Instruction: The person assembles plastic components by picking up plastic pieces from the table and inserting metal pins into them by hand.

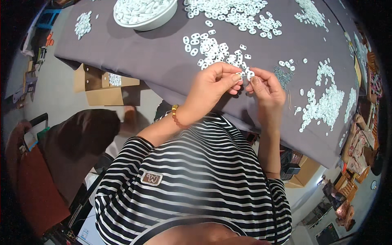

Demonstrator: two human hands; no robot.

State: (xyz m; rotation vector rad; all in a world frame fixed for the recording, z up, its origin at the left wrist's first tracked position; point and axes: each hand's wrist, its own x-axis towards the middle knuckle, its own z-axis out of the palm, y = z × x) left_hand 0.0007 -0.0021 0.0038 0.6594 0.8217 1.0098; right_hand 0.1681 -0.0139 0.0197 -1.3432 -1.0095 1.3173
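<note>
My left hand [214, 83] and my right hand [265, 87] meet over the near edge of a grey-covered table [163, 61]. Together they pinch one small white plastic piece [250, 74] at the fingertips, with a thin metal part [243, 74] between them. A loose heap of the same white oval pieces [212, 49] lies just beyond my hands. A small bunch of grey metal pins [282, 76] lies to the right of my right hand. A beaded bracelet [174, 111] circles my left wrist.
A white bowl [145, 14] full of white pieces stands at the far left. More heaps of white pieces [326, 104] lie at the right and far side. An open cardboard box [102, 83] sits on the floor at the left, a dark chair [77, 139] nearer.
</note>
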